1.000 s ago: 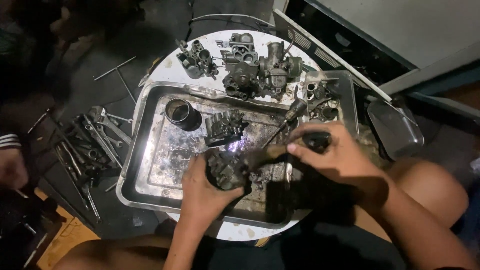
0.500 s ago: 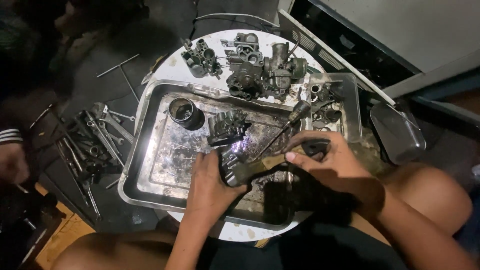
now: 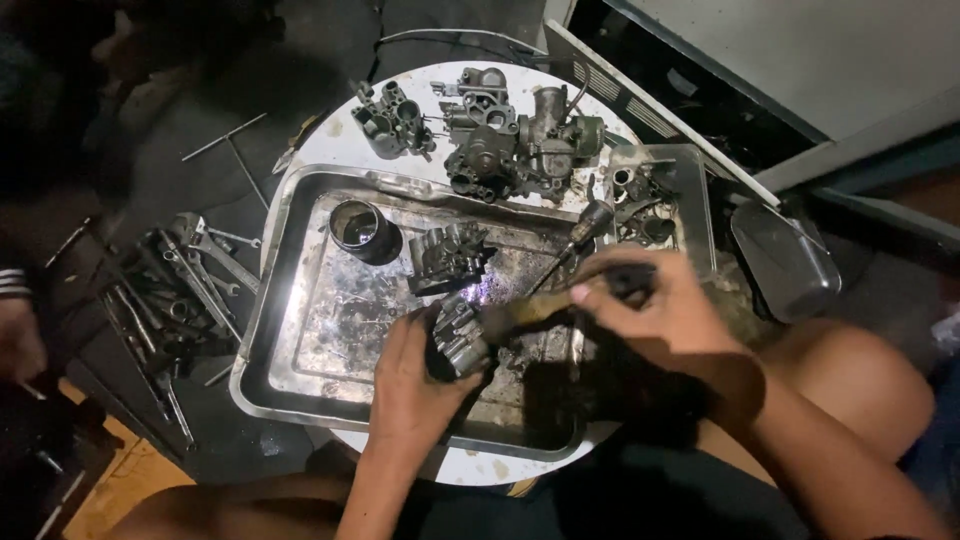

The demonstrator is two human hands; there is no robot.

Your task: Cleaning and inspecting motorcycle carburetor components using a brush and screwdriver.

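Observation:
My left hand [image 3: 415,385] grips a small ribbed metal engine part [image 3: 462,335] over the steel tray [image 3: 300,330]. My right hand [image 3: 655,310] holds a brush with a wooden handle [image 3: 520,312] whose head meets the part. A second finned part [image 3: 447,258] and a short dark cylinder [image 3: 362,230] lie in the wet tray. A screwdriver [image 3: 580,232] rests across the tray's right rim.
Carburettor bodies [image 3: 500,135] stand on the round white table [image 3: 330,140] behind the tray. A small clear container [image 3: 655,200] with small parts sits at right, a metal lid [image 3: 785,260] beyond it. Wrenches [image 3: 170,300] lie on the floor at left, near another person's hand [image 3: 20,340].
Both hands have shifted slightly as the brush works over the held part. The camera view has drifted a little; the other things stay put.

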